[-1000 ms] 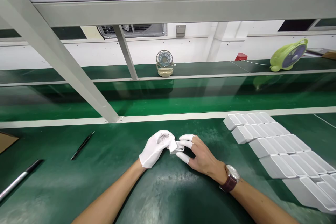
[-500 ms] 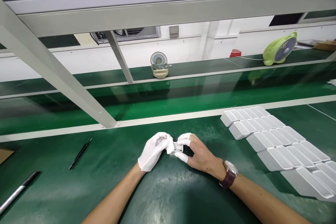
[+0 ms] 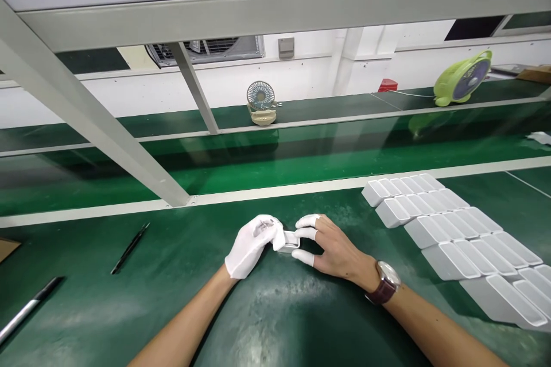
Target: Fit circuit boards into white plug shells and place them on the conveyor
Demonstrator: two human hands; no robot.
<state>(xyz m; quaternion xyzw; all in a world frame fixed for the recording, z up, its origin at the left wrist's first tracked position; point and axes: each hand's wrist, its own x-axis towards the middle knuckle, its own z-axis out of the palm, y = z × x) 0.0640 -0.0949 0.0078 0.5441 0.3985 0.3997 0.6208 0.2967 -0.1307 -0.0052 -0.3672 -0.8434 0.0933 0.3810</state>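
In the head view, my left hand (image 3: 250, 245) wears a white glove and is closed round the left end of a small white plastic box (image 3: 289, 242). The box is held low over the green worktop; some of it is hidden behind the glove. At its right end is my right hand (image 3: 329, 248), with white covers on the fingertips and a watch on the wrist. The fingers and thumb are spread apart around that end. One fingertip is at the box's edge; whether it touches I cannot tell.
Several rows of similar white boxes (image 3: 451, 226) stand on the worktop (image 3: 275, 321) to the right. A black pen (image 3: 130, 248) and a silver-black rod (image 3: 30, 309) lie left. A grey frame post (image 3: 129, 155) rises behind. Two fans, one beige (image 3: 260, 103), one green (image 3: 462, 78), stand farther back.
My right hand has moved slightly right, its fingers drawing back from the box and spreading wider. My left hand keeps its hold on the box, almost in place. The camera view has shifted slightly.
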